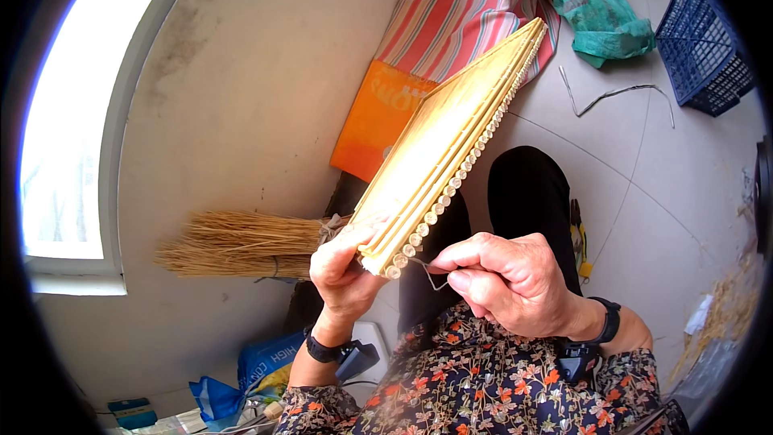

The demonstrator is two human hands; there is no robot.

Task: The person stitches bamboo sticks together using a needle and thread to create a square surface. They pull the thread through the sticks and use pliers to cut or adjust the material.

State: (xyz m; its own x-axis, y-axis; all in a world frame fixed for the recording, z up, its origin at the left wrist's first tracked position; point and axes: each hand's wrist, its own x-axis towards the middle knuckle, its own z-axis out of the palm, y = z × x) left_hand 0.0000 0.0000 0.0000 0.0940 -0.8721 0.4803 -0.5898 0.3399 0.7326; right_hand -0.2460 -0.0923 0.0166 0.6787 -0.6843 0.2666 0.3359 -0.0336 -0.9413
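- Lying on the floor at the left, a straw broom head [241,243] points its bristles at the wall under the bright window [72,113].
- Far off, a striped cloth [467,8] hangs down, with a flat orange bag [377,117] just below it.
- A green bag [600,12] sits on the far right of the floor, next to a dark blue plastic basket [704,40].
- A bent piece of wire [616,97] lies on the grey floor [668,193] near the basket.
- Near the left corner there are blue bags [258,370], and some loose straw [725,298] lies on the right.
- The person's knee in black trousers [527,193] is under the work, and it hides part of the floor.
- The stalk mat [451,141] is a flat board made of yellow stalks set side by side. It is held up in the middle and tilts away to the far right.
- The left hand [345,270] grips the near corner of the mat, with the fingers curled around it and the thumb on top.
- The right hand [507,278] is closed, and its thumb and first finger pinch a thin thread or wire [431,276] at the mat's near edge.
- The two hands are close together but do not touch.
- Both wrists wear dark bands, and the sleeves have flowers on them.
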